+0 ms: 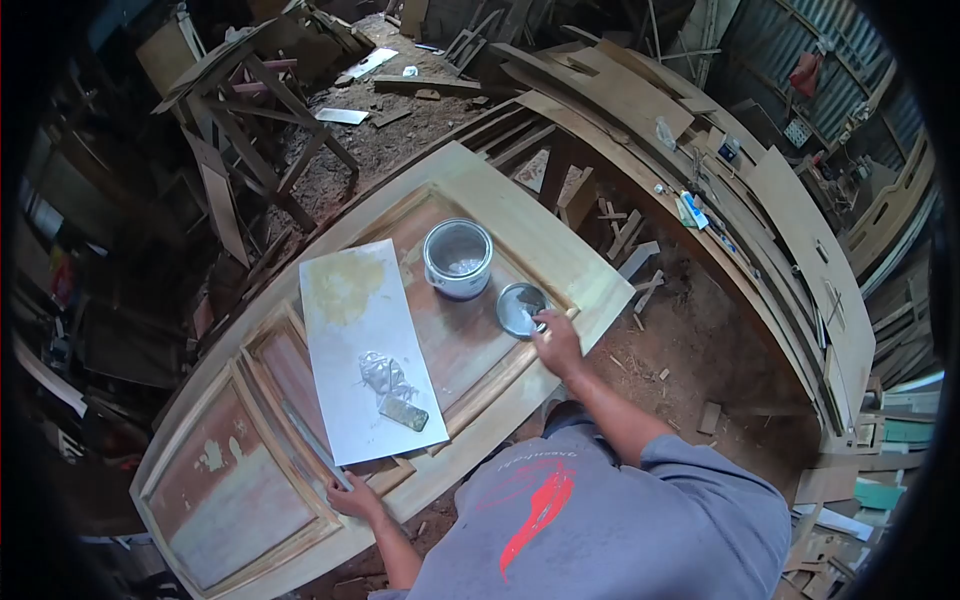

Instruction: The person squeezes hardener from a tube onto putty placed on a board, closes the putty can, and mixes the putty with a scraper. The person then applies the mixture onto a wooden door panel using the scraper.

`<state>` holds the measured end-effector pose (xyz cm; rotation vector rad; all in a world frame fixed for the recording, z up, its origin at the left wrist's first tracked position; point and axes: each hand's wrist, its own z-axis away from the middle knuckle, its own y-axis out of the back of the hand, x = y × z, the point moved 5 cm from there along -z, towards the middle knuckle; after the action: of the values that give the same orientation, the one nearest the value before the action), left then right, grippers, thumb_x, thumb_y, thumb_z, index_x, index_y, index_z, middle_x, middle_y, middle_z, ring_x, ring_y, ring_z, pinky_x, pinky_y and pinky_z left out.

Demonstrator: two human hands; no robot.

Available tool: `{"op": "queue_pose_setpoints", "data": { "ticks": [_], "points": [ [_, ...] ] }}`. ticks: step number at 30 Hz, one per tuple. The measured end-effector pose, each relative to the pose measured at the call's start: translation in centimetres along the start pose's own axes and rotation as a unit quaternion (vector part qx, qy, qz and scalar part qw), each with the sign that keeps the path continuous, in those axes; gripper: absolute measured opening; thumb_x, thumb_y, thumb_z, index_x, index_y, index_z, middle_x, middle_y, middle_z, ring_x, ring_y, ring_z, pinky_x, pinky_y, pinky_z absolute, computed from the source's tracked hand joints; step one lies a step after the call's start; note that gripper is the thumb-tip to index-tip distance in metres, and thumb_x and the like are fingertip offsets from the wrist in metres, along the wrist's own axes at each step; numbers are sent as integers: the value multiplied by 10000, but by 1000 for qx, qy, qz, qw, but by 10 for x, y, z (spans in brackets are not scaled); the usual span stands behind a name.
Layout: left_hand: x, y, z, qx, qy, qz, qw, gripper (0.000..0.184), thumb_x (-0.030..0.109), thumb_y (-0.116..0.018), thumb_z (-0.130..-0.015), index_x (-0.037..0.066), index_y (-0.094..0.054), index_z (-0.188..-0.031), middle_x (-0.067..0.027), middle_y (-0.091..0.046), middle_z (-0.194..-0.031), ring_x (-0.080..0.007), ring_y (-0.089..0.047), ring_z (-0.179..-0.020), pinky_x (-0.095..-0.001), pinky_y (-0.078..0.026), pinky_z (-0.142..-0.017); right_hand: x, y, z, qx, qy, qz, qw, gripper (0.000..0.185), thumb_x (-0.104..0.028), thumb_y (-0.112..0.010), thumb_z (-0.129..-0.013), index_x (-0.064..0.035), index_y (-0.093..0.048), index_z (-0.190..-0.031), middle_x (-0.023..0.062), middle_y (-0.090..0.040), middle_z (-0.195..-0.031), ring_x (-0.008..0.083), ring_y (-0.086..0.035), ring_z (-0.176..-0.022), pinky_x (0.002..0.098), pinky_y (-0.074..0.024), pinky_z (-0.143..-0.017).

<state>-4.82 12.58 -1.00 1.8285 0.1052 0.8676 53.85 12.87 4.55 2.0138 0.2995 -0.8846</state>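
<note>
A wooden panel door (470,185) lies flat in front of me. On it rests a white board (335,350) bearing a yellowish smear, grey paste (383,372) and a small block (404,414). Beyond the board's right edge stands an open can (458,258) with pale material inside. My right hand (557,343) is closed at the round metal lid (521,309); what its fingertips pinch is too small to name. Near the board's lower left corner, my left hand (355,497) is closed on the end of a long thin grey strip (308,435).
A long bench (640,130) with boards, a tube (692,210) and small items curves along the right. Wooden trestles (265,130) stand at the upper left. Wood scraps (648,290) litter the dirt floor.
</note>
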Motion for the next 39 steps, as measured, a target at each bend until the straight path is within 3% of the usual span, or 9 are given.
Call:
{"op": "queue_pose_setpoints", "data": {
  "ticks": [4, 11, 15, 20, 27, 31, 32, 36, 39],
  "points": [
    [44, 11, 3, 86, -64, 58, 993, 264, 137, -683, -994, -35, -621, -1185, -214, -600, -1187, -363, -589, -1095, -489, -507, -921, 69, 62, -39, 108, -66, 7, 992, 232, -80, -763, -861, -38, -707, -1082, 163, -686, -1111, 341, -663, -1051, 424, -539, -948],
    [163, -22, 72, -7, -136, 152, 979, 199, 97, -682, -970, -16, -653, -1131, -142, -670, -1070, -280, -635, -922, -391, -512, -799, 227, 195, -117, 251, -157, 113, 948, 202, -151, -748, -889, -42, -727, -1058, 150, -702, -1053, 347, -677, -978, 438, -551, -869],
    [239, -65, 158, -71, -112, 190, 973, 195, 98, -679, -961, -7, -664, -1125, -114, -687, -1009, -233, -642, -899, -369, -514, -797, 348, 272, -155, 286, -218, 204, 911, 218, -197, -757, -885, -50, -735, -1044, 148, -706, -1072, 361, -668, -1040, 475, -526, -937],
    [349, -138, 297, -245, -131, 204, 939, 184, 95, -700, -960, 5, -682, -1119, -91, -710, -969, -186, -669, -853, -323, -543, -777, 469, 323, -197, 202, -283, 259, 901, 451, -215, -783, -857, -101, -656, -1275, 131, -626, -1365, 340, -534, -1328, 523, -417, -1107],
    [571, -181, 452, -536, -292, 152, 777, 279, 193, -724, -976, 51, -710, -1216, -138, -765, -1024, -231, -745, -900, -356, -585, -782, 509, 343, -216, 133, -266, 308, 904, 594, -258, -858, -794, -127, -614, -1319, 117, -594, -1413, 327, -512, -1367, 518, -415, -1116],
    [657, -205, 497, -576, -382, 145, 708, 293, 223, -717, -983, 55, -704, -1222, -138, -764, -1024, -267, -748, -899, -378, -589, -780, 519, 353, -226, 157, -137, 342, 916, 412, -291, -814, -823, -110, -681, -1169, 136, -716, -1174, 322, -640, -1177, 500, -449, -1039],
    [675, -211, 507, -588, -388, 144, 695, 290, 222, -716, -983, 55, -704, -1221, -140, -763, -1026, -269, -748, -901, -381, -589, -781, 523, 359, -230, 146, -120, 319, 929, 279, -297, -775, -855, -93, -725, -1039, 164, -751, -990, 329, -702, -1014, 475, -495, -956],
    [742, -237, 541, -612, -419, 164, 650, 290, 211, -713, -986, 47, -694, -1224, -139, -762, -1018, -244, -746, -897, -370, -586, -777, 529, 379, -245, 130, -203, 227, 943, 239, -275, -730, -914, -44, -757, -970, 200, -754, -886, 367, -728, -804, 490, -553, -768],
    [789, -259, 564, -637, -388, 217, 630, 310, 231, -717, -1003, 36, -686, -1242, -94, -762, -1025, -169, -707, -860, -337, -572, -760, 545, 383, -238, 171, -260, 40, 950, 265, -272, -729, -925, -40, -774, -1043, 223, -750, -897, 352, -734, -798, 470, -550, -762]
  ]
}}
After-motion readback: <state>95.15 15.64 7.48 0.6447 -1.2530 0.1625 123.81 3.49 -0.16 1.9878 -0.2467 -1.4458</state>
